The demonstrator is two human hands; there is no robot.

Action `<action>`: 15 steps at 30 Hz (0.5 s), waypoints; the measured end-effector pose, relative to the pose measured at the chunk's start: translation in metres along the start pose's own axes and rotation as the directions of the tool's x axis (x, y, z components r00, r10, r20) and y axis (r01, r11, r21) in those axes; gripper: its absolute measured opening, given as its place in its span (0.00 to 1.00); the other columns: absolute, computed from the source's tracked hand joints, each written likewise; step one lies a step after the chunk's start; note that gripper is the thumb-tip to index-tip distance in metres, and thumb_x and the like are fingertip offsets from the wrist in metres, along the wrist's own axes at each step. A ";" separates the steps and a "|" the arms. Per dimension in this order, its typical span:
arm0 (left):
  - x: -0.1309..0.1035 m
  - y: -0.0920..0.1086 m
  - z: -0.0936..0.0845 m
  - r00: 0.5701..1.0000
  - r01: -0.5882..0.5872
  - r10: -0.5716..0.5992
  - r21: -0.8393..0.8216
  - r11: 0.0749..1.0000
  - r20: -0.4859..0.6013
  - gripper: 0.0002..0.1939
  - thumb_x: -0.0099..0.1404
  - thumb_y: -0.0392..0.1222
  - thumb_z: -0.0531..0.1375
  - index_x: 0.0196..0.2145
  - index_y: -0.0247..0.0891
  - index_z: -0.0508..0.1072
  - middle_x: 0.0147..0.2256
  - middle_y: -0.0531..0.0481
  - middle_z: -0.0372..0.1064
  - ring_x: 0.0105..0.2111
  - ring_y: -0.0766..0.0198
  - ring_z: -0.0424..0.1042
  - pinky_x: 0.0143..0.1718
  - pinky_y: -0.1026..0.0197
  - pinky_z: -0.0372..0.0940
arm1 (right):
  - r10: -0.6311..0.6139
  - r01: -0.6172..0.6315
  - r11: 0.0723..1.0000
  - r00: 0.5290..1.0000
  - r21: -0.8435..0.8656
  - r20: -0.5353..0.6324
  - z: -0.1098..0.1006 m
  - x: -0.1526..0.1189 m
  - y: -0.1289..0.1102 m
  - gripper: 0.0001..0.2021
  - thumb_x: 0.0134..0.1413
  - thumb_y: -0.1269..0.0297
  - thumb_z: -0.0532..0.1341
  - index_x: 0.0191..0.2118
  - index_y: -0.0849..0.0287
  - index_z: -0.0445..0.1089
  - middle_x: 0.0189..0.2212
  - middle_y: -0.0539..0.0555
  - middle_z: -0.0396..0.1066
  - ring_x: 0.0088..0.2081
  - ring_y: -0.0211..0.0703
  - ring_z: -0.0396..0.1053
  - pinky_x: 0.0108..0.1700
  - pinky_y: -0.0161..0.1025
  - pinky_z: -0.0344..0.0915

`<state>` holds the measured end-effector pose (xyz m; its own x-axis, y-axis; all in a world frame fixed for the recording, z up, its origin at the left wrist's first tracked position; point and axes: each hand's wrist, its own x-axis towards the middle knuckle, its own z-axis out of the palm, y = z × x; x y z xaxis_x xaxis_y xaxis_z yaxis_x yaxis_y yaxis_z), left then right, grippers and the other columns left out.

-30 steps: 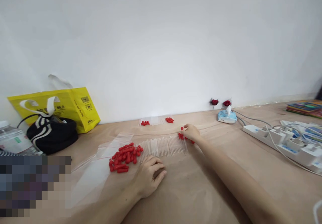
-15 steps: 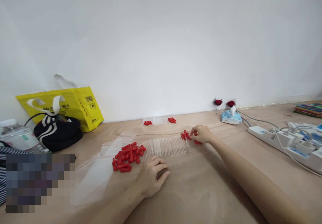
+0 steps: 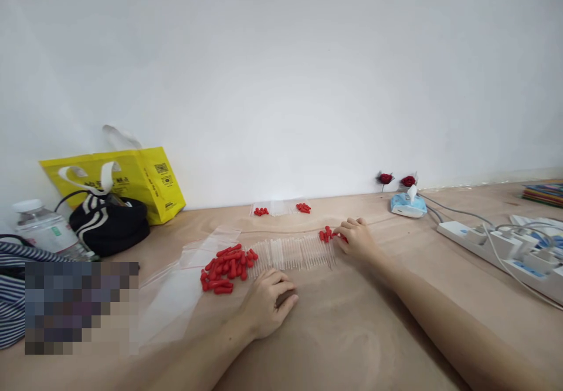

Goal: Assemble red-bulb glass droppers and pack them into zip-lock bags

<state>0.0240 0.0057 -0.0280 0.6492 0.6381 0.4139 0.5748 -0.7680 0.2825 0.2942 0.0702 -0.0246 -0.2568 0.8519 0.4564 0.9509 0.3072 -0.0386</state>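
A row of thin clear tubes lies side by side across the wooden table. At its left end is a pile of red rubber bulbs, and a few more red bulbs lie at its right end. My right hand is at that right end, its fingers closed around a red bulb. Just in front of the row, my left hand rests on the table with fingers loosely curved and apart, holding nothing.
Clear plastic bags lie left of the pile. Two small red groups sit near the wall on clear plastic. A yellow bag, black pouch and bottle stand left; tissues and a power strip lie right.
My right hand has shifted slightly and turned, and a red bulb now shows at its fingertips. My left hand has stayed in place. The view has moved a little to the left.
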 end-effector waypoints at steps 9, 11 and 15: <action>0.001 -0.004 0.004 0.991 0.101 -0.107 -0.071 0.992 -0.082 0.10 0.61 0.33 0.50 0.33 0.38 0.71 0.31 0.48 0.70 0.33 0.62 0.68 0.35 0.60 0.63 | -0.440 0.467 0.847 0.884 0.253 -0.156 -0.005 -0.043 -0.093 0.06 0.49 0.66 0.55 0.32 0.57 0.68 0.23 0.50 0.67 0.30 0.39 0.58 0.33 0.39 0.44; 0.002 -0.006 0.005 0.981 0.150 -0.158 -0.082 0.985 -0.108 0.10 0.60 0.33 0.50 0.32 0.37 0.71 0.31 0.49 0.70 0.33 0.62 0.68 0.35 0.60 0.63 | -0.467 0.483 0.821 0.875 0.305 -0.130 -0.005 -0.045 -0.100 0.06 0.49 0.65 0.55 0.33 0.55 0.68 0.24 0.49 0.68 0.30 0.38 0.59 0.33 0.38 0.44; 0.003 -0.005 0.005 0.978 0.179 -0.188 -0.092 0.980 -0.096 0.08 0.61 0.37 0.51 0.33 0.38 0.70 0.30 0.49 0.70 0.32 0.62 0.68 0.34 0.60 0.64 | -0.209 0.237 0.901 0.971 0.362 -0.114 -0.004 -0.037 -0.081 0.04 0.47 0.65 0.56 0.30 0.56 0.67 0.24 0.48 0.68 0.30 0.38 0.62 0.36 0.38 0.46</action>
<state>0.0258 0.0113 -0.0327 0.4788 0.7626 0.4350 0.6335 -0.6432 0.4301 0.2278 0.0123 -0.0347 -0.4286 0.7145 0.5530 0.7336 0.6325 -0.2487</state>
